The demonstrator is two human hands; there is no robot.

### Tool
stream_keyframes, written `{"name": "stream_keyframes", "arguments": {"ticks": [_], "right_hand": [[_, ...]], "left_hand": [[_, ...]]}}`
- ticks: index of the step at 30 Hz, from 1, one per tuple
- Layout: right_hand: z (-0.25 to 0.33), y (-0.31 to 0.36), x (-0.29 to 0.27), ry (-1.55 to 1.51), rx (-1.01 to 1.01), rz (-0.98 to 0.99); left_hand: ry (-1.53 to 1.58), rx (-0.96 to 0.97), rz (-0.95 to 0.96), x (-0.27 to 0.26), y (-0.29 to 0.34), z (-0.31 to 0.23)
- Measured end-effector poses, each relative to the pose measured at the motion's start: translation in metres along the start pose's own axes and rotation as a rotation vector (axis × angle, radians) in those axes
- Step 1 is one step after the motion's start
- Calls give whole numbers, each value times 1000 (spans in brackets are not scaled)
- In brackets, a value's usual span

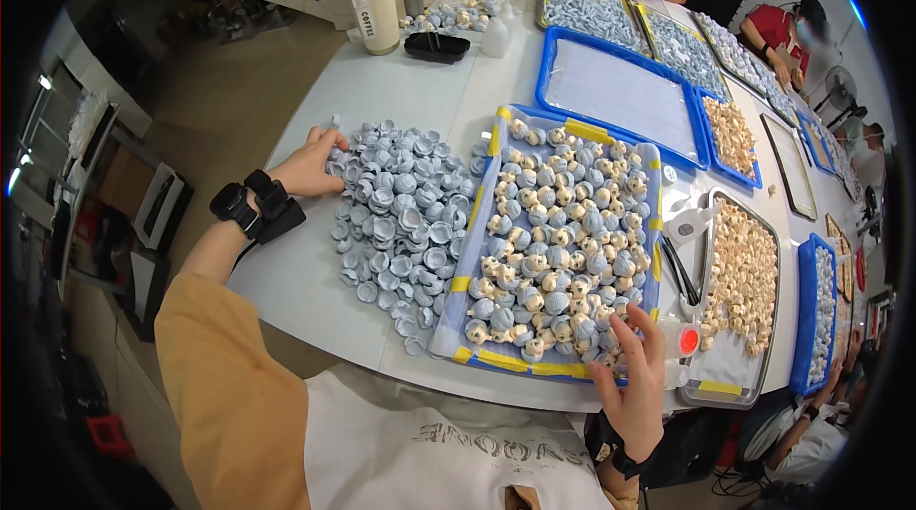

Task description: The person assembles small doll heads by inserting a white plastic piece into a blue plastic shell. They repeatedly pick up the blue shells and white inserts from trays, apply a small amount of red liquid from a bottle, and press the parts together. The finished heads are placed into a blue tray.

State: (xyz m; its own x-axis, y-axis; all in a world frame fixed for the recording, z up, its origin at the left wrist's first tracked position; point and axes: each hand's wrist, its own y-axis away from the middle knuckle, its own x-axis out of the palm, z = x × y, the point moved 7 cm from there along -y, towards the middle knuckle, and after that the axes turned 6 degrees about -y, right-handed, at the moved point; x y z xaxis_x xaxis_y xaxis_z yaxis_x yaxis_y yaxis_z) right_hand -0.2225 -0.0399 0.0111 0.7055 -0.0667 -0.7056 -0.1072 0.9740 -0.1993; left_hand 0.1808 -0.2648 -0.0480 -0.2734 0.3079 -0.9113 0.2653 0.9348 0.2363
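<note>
A loose heap of grey-blue hollow half-shells (405, 205) lies on the white table in front of me. At its left edge is my left hand (313, 165), thumb and fingers apart, touching the outermost shells. Right of the heap, a blue tray (506, 360) with yellow tape on its rim holds many small cream figures in grey-blue shells (563, 233). My right hand (637, 381) is over the tray's near right corner, thumb and fingers spread, close to the figures there. I see nothing held in it; whether its fingertips touch a figure I cannot tell.
A blue tray with a pale liner (620, 90) stands behind. To the right are a metal tray of cream pieces (739, 271), black-handled tweezers (679, 271) and a red-topped jar (685, 340). A lidded cup (370, 4) stands far left. Other people sit along the table.
</note>
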Motion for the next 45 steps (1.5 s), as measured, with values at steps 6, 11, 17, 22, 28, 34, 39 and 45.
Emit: {"name": "stream_keyframes", "arguments": {"ticks": [6, 11, 17, 22, 28, 34, 39, 45], "right_hand": [[0, -1, 0, 20, 5, 12], [2, -1, -1, 9, -3, 15], [3, 0, 2, 11, -21, 22], [7, 4, -8, 119, -65, -39], [19, 16, -48, -15, -192, -197], [-79, 72, -146, 82, 244, -708], [-133, 66, -147, 207, 437, -212], [-143, 41, -105, 357, 355, -111]], "left_hand": [[58, 18, -4, -1, 5, -9], [-83, 144, -162, -1, 8, -8], [-114, 156, -193, 2, 11, -10], [-196, 266, -281, -2, 5, -8], [187, 92, -363, -40, 22, 40], [1280, 312, -198, -60, 98, -74], [1969, 532, 911, 67, 158, -219], [1502, 327, 1248, 147, 174, -283]]}}
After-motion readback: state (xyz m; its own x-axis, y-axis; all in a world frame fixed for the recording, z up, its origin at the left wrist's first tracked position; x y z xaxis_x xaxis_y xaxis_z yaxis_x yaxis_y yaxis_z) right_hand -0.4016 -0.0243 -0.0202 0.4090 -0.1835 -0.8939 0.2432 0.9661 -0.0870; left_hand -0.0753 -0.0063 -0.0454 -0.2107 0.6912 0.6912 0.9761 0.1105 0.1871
